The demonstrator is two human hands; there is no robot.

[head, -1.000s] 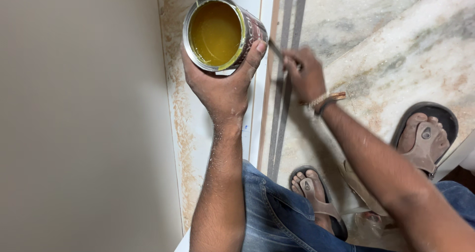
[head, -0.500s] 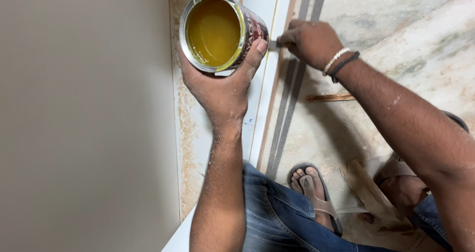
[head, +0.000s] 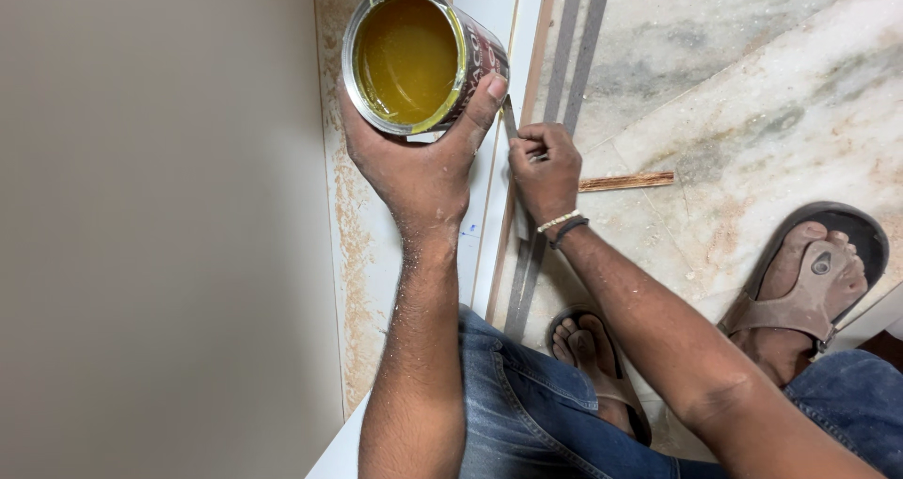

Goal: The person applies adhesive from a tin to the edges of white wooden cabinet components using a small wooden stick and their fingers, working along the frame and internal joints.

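My left hand grips an open round tin from below; the tin holds thick yellow glue. My right hand is closed on a thin flat strip-like tool, whose tip rests against the edge of a white board just right of the tin. The two hands are almost touching. The board's face left of its edge shows brownish glue smears.
A large grey panel fills the left side. Grey edge strips run along the board on a marble floor. A small wooden sliver lies on the floor. My sandalled feet and jeans are at the bottom.
My right hand swung up and to the right, then came back down along the board edge toward my left hand. The tin stays held in much the same place.
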